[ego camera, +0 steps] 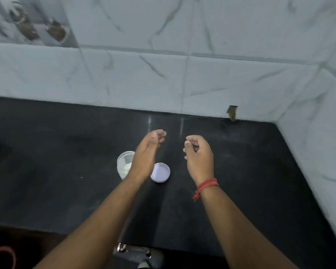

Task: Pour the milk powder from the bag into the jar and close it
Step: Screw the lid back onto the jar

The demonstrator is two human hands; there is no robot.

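Note:
A small clear jar (124,164) stands open on the black counter (66,152), with some white powder inside. Its pale lilac lid (162,172) lies on the counter just right of it, underside up. My left hand (146,154) hovers above the jar and lid, fingers loosely curled and holding nothing; it covers the jar's right side. My right hand (199,154) hangs to the right of the lid, fingers curled inward, also with nothing in it. A red thread is tied round my right wrist. No milk powder bag shows in view.
White marble-pattern tiles (182,74) form the back wall and the right side wall, meeting at a corner. A small dark notch (232,112) sits at the wall's base. The counter's front edge runs below my forearms, with a metal fitting (122,247) under it.

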